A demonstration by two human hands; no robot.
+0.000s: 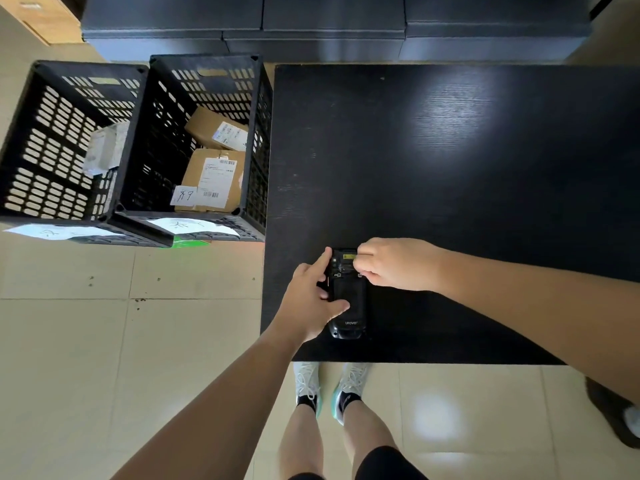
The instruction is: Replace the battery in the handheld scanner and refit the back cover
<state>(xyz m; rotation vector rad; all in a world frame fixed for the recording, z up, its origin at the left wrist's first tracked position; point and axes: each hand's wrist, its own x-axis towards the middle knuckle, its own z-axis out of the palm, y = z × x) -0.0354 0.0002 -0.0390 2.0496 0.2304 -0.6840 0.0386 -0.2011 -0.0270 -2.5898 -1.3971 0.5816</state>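
A black handheld scanner point(349, 306) lies back-up near the front left corner of the black table point(450, 150). Its back cover is on, with a brand name printed near its near end. My left hand point(311, 299) grips the scanner's left side, thumb across the back and index finger stretched along the far left edge. My right hand point(391, 263) is curled at the scanner's far right end, fingertips pinching at a small latch by the yellow label. No loose battery is visible.
Two black slotted crates point(145, 140) stand on the tiled floor left of the table; the right one holds cardboard parcels point(214, 174). Dark grey boxes point(332, 26) line the wall behind. My feet are under the table's front edge.
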